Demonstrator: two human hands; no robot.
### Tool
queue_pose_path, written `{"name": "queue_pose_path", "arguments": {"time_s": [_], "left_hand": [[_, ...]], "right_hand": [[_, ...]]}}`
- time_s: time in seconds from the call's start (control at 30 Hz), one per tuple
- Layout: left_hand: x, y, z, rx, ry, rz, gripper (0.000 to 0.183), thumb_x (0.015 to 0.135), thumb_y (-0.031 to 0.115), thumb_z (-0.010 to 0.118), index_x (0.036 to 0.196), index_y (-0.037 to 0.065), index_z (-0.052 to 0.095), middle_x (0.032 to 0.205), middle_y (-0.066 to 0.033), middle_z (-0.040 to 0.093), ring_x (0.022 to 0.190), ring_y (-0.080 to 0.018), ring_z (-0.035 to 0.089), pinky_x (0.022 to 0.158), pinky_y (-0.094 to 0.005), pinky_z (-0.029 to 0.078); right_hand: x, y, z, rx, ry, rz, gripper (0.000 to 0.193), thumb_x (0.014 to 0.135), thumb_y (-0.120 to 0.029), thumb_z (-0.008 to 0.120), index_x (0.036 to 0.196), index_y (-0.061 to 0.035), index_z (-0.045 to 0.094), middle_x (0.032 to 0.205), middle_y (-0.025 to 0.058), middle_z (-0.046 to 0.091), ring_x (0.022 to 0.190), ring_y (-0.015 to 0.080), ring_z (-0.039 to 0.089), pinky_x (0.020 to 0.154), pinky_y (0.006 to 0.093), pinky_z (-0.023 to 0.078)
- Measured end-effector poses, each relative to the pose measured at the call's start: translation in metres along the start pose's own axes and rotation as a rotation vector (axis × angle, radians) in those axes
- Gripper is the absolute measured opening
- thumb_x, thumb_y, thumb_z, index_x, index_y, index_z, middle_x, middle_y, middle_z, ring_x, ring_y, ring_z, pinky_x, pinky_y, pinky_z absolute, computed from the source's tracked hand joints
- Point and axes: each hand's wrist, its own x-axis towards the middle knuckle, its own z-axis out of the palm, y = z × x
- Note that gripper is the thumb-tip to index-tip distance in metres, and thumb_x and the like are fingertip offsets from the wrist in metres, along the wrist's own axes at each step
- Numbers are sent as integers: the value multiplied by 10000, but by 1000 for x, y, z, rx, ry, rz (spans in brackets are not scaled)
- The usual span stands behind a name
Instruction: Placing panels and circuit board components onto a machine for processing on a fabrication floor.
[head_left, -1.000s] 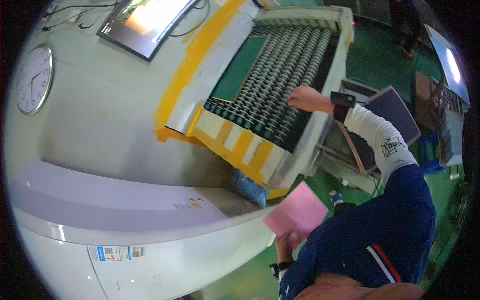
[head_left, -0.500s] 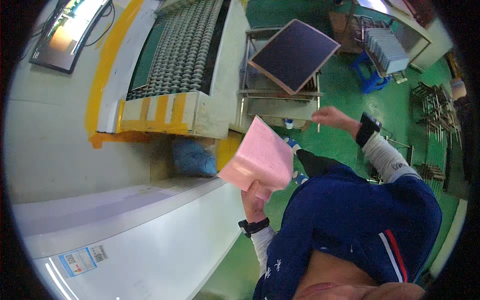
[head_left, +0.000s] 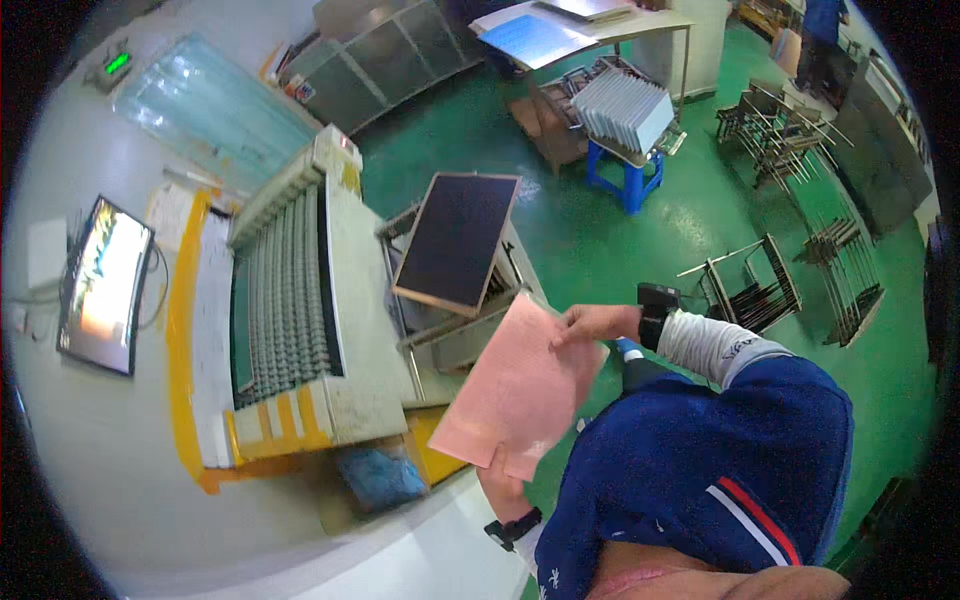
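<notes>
A thin pinkish, copper-coloured sheet (head_left: 520,390) is held in front of my body, tilted, with both hands at its edges. My left hand (head_left: 503,478) pinches its near lower edge, the thumb lying on the top face. On the far right edge my right hand (head_left: 595,325) grips it, fingers closed on the border. Beyond the sheet, a dark rectangular panel with a light border (head_left: 458,243) lies slanted on a metal cart (head_left: 408,345). To the left is a machine with rows of rollers (head_left: 285,295).
Yellow tape (head_left: 183,340) edges the roller machine, and a blue plastic bag (head_left: 380,477) sits beneath it. A monitor (head_left: 107,285) is at the left. Several upright panels (head_left: 622,105) fill a rack on a blue stool (head_left: 625,178). Metal racks (head_left: 750,285) stand on the green floor at the right.
My right hand has come in from the side and taken hold of the sheet, which was curved in my left hand and is now flatter. The view has swung toward the room.
</notes>
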Motion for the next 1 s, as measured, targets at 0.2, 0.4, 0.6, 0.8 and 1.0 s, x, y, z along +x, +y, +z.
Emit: {"name": "queue_pose_path", "arguments": {"time_s": [0.2, 0.4, 0.6, 0.8, 1.0], "left_hand": [[51, -44, 60, 88, -72, -29, 434, 901, 23, 581, 1309, -50, 456, 1214, -162, 585, 1074, -263, 602, 903, -395, 511], [99, -12, 231, -60, -153, -160, 271, 914, 68, 602, 1175, 1, 571, 1103, -103, 647, 936, -225, 646, 769, -357, 541], [163, -43, 331, -14, -273, -133, 175, 925, 122, 628, 1087, 54, 637, 982, -38, 679, 817, -156, 648, 662, -298, 515], [198, -33, 417, 119, -282, -75, 84, 924, 165, 654, 947, 85, 652, 841, 9, 669, 678, -100, 601, 566, -244, 456], [272, -62, 446, 235, -314, -221, 100, 940, 173, 628, 899, 84, 652, 754, 21, 639, 586, -79, 552, 518, -236, 424]], "right_hand": [[-12, 32, -99, -195, 108, -158, 255, 896, -193, 682, 1069, -8, 712, 995, 34, 718, 922, 98, 637, 836, 267, 501], [-54, 35, -227, 128, 463, -163, 299, 900, -242, 667, 1108, -30, 708, 941, -2, 683, 851, 87, 604, 745, 261, 497], [-97, 32, -322, 195, 544, -116, 306, 890, -188, 669, 1121, 13, 689, 1022, 36, 698, 941, 124, 626, 876, 277, 485], [-125, 43, -375, 244, 595, -128, 312, 874, -193, 688, 1101, 21, 680, 996, 12, 688, 906, 104, 611, 836, 271, 486], [-132, 55, -410, 350, 629, -50, 341, 866, -195, 694, 1135, 11, 661, 969, -7, 665, 835, 91, 591, 748, 259, 480]]}}
